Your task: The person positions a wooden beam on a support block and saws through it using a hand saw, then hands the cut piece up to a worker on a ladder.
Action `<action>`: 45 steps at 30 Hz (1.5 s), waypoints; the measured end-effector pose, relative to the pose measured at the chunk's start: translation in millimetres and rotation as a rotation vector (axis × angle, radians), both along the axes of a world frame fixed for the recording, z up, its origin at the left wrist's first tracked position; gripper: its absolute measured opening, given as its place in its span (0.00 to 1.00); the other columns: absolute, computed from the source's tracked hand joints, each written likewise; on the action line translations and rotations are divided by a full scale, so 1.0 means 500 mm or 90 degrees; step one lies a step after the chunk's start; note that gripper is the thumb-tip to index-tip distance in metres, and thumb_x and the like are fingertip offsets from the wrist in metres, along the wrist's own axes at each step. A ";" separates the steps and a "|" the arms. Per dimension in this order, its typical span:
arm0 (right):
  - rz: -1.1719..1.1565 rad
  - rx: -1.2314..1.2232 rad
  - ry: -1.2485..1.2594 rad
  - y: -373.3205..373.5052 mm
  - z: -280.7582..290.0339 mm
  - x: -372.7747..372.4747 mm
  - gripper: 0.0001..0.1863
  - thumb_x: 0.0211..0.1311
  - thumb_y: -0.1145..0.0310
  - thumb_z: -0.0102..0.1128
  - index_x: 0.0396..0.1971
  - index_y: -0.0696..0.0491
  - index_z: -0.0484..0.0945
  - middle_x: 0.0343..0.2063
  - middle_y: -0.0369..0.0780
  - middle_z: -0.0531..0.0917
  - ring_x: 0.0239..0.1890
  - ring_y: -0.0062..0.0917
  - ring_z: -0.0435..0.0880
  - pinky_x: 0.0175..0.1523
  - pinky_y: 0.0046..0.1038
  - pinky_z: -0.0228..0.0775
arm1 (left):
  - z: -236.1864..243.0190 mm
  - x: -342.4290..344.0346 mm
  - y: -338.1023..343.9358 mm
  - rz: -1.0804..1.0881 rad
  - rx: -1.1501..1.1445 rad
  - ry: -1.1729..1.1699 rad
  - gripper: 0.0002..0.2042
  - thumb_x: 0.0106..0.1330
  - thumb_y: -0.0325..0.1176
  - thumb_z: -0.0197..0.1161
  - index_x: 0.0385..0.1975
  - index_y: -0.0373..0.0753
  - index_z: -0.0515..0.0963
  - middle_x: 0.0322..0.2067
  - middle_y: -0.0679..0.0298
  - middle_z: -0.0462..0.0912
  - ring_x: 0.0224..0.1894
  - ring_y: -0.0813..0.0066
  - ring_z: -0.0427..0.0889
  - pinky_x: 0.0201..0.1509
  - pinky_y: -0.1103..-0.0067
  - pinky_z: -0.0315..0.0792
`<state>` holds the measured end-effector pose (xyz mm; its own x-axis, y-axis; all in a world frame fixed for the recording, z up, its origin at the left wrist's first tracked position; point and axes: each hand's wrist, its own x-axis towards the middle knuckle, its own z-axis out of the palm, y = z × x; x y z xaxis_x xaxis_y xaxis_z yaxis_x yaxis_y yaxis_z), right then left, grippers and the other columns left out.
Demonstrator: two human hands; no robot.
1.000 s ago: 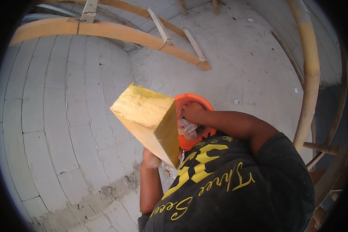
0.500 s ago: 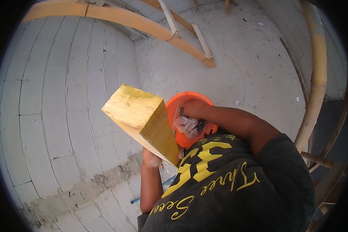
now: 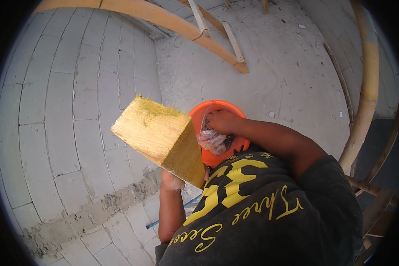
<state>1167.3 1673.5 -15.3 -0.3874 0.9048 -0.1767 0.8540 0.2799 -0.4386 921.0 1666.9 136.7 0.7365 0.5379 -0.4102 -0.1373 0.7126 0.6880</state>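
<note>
A thick yellowish wooden beam (image 3: 153, 131) rises toward the camera, its rough sawn end uppermost. My left hand (image 3: 173, 181) is wrapped round it lower down, with some fingers hidden behind the wood. Just right of the beam is an orange bucket (image 3: 235, 107) with a thin wire handle, close against my shirt. Inside it my right hand (image 3: 224, 122) reaches down with bent fingers, their tips among small dark pieces that look like nails. A crumpled clear plastic bag (image 3: 213, 142) lies beside those fingers. What they pinch, if anything, is too small to make out.
A pale block wall (image 3: 62, 128) stands on the left, with a rough mortar band low down. An orange-brown timber (image 3: 164, 24) with short battens crosses the top. Bamboo poles (image 3: 363, 97) run along the right side. A blue strip (image 3: 153, 225) shows below my left arm.
The beam's upper end has shifted slightly left. My right hand has drawn back a little within the bucket, showing more of its fingers. The whole view has shifted slightly.
</note>
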 end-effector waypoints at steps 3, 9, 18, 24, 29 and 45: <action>-0.131 -0.120 0.198 0.003 0.025 0.004 0.09 0.63 0.70 0.60 0.38 0.53 0.86 0.50 0.38 0.84 0.51 0.29 0.84 0.55 0.35 0.78 | 0.011 0.003 -0.001 -0.088 -0.011 -0.059 0.41 0.58 0.57 0.73 0.57 0.34 0.58 0.32 0.37 0.84 0.31 0.57 0.87 0.35 0.72 0.81; -0.337 -0.323 0.733 -0.016 0.084 0.028 0.07 0.75 0.71 0.52 0.44 0.56 0.78 0.41 0.39 0.86 0.42 0.27 0.88 0.48 0.31 0.81 | 0.029 0.009 0.014 -0.133 0.098 -0.043 0.41 0.59 0.57 0.74 0.56 0.34 0.58 0.33 0.37 0.84 0.32 0.56 0.88 0.36 0.71 0.82; -0.412 -0.497 1.020 -0.053 0.095 0.044 0.11 0.77 0.75 0.46 0.54 0.58 0.70 0.46 0.46 0.83 0.49 0.32 0.87 0.50 0.33 0.82 | 0.022 0.006 0.016 -0.046 0.008 -0.056 0.43 0.58 0.59 0.73 0.56 0.31 0.57 0.33 0.34 0.83 0.34 0.53 0.87 0.39 0.68 0.82; -0.363 -0.432 0.863 -0.027 0.090 0.024 0.13 0.73 0.77 0.45 0.55 0.59 0.71 0.45 0.45 0.83 0.48 0.32 0.86 0.49 0.34 0.81 | 0.016 0.007 0.012 -0.072 0.053 -0.066 0.42 0.58 0.57 0.74 0.56 0.32 0.57 0.33 0.34 0.83 0.33 0.54 0.87 0.37 0.69 0.81; -0.210 -0.219 0.267 -0.001 0.072 -0.004 0.18 0.66 0.79 0.51 0.55 0.60 0.72 0.48 0.48 0.82 0.50 0.35 0.85 0.53 0.37 0.80 | 0.015 0.016 -0.003 -0.051 -0.008 -0.115 0.37 0.60 0.50 0.75 0.56 0.35 0.58 0.33 0.36 0.84 0.32 0.57 0.87 0.35 0.74 0.80; -0.069 -0.151 0.001 -0.013 -0.037 -0.017 0.15 0.64 0.65 0.58 0.48 0.47 0.85 0.59 0.43 0.74 0.56 0.37 0.82 0.60 0.41 0.76 | -0.037 -0.017 0.032 -0.222 -0.040 -0.012 0.29 0.66 0.39 0.72 0.55 0.37 0.58 0.33 0.31 0.83 0.27 0.55 0.85 0.28 0.74 0.77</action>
